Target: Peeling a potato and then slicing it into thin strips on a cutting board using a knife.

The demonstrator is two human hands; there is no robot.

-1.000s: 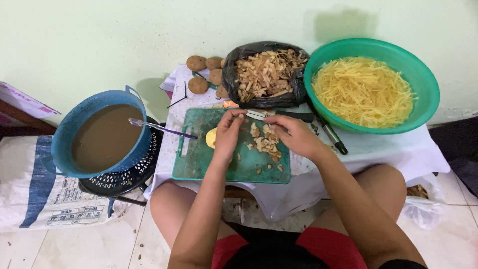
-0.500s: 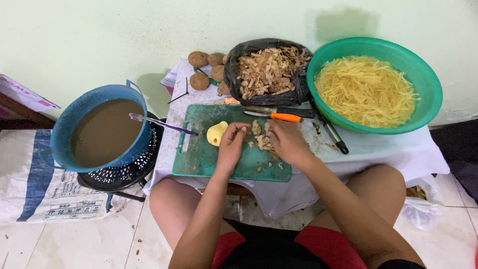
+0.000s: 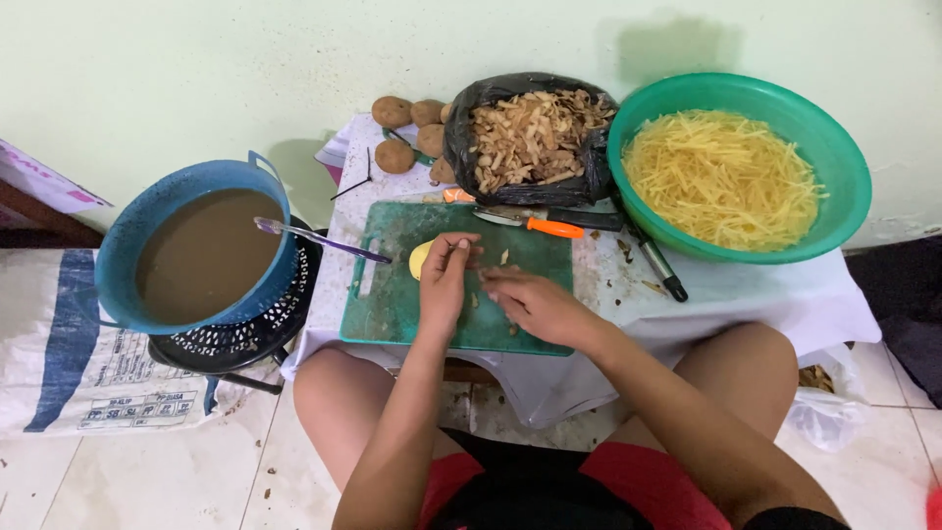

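We keep the left hand [image 3: 446,280] resting on the green plastic cutting board [image 3: 392,304], fingers curled loosely against the pale peeled potato [image 3: 420,259] at its upper edge. Our right hand [image 3: 535,304] lies flat, fingers extended, holding nothing, among brown peel scraps [image 3: 505,257]. Sweep scraps gently away from the orange-handled knife [image 3: 535,224].

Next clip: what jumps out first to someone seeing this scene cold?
The big green bowl of pale yellow potato strips at the right, and the blue tub of brown water at the left. Between them both hands work on a green cutting board: the left hand touches a peeled potato, the right hand lies flat on the board. A black bag of peelings sits behind.
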